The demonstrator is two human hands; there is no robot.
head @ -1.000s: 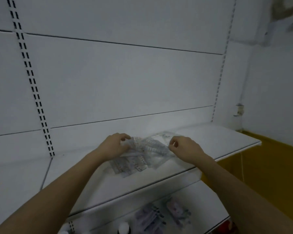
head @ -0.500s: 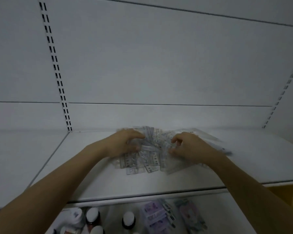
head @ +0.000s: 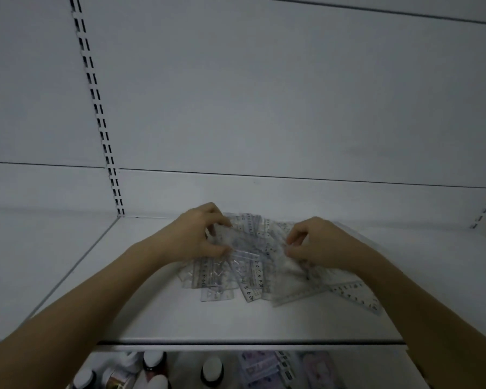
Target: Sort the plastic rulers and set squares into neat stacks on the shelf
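Now that my view has swung square to the shelf (head: 141, 310), my left hand (head: 198, 234) and right hand (head: 317, 242) still pinch clear pieces atop the jumbled pile of rulers and set squares (head: 253, 265) mid-shelf near the back; nothing is stacked yet.

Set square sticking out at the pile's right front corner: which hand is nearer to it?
Right. The right hand sits just behind the set square, its forearm passing beside it; the left hand is across the pile, on its far left side.

Scale digits, seemingly 8, 9, 10 (upside down), on the clear rulers (head: 257, 276).
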